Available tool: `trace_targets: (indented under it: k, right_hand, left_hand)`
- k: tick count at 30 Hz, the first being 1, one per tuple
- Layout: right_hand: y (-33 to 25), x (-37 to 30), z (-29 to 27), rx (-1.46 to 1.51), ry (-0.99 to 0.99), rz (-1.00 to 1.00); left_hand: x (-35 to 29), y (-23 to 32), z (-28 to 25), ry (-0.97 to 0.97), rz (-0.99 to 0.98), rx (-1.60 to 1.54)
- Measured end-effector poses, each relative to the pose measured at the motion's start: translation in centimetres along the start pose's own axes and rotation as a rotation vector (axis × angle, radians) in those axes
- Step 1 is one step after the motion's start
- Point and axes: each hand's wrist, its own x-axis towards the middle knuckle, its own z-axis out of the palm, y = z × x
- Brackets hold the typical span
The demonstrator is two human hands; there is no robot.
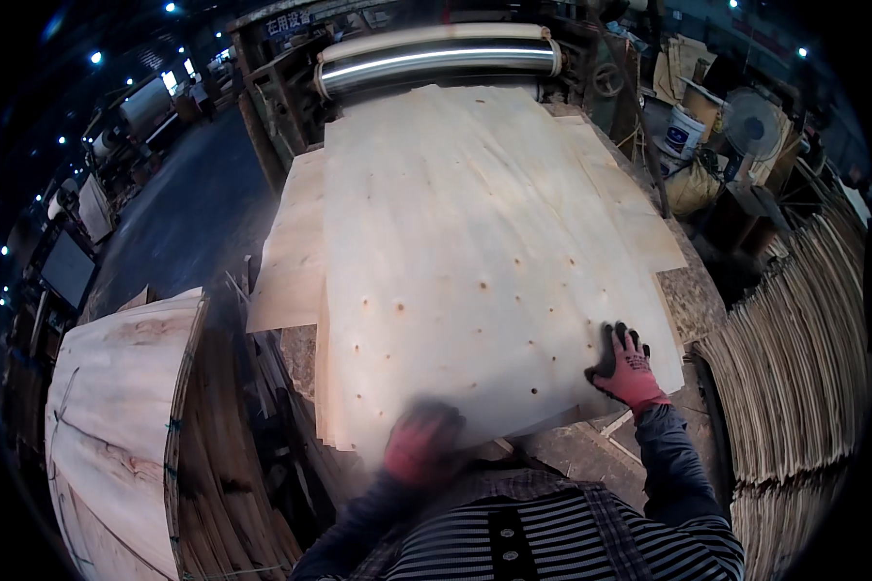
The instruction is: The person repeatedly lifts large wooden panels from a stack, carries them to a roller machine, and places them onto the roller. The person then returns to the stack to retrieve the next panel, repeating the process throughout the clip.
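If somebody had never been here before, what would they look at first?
Probably the huge pale wood sheet in the middle, dotted with little brown spots. Next, the long shiny roller beyond its far end, and at the near edge two red-and-black gloves: the right hand spread out, the left hand blurry.

The wood sheet is cream, speckled brown.
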Motion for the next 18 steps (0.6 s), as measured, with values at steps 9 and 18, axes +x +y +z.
trace_targets:
  k: [9, 18]
  right_hand:
    - [0.2, 0.3, 0.0, 0.049, 0.088, 0.007]
    - [-0.7, -2.4, 1.0, 0.043, 0.136, -0.088]
  left_hand:
    - [0.3, 0.4, -1.6, 0.128, 0.116, 0.010]
    - [-2.6, -1.2, -1.2, -0.029, -0.098, -0.044]
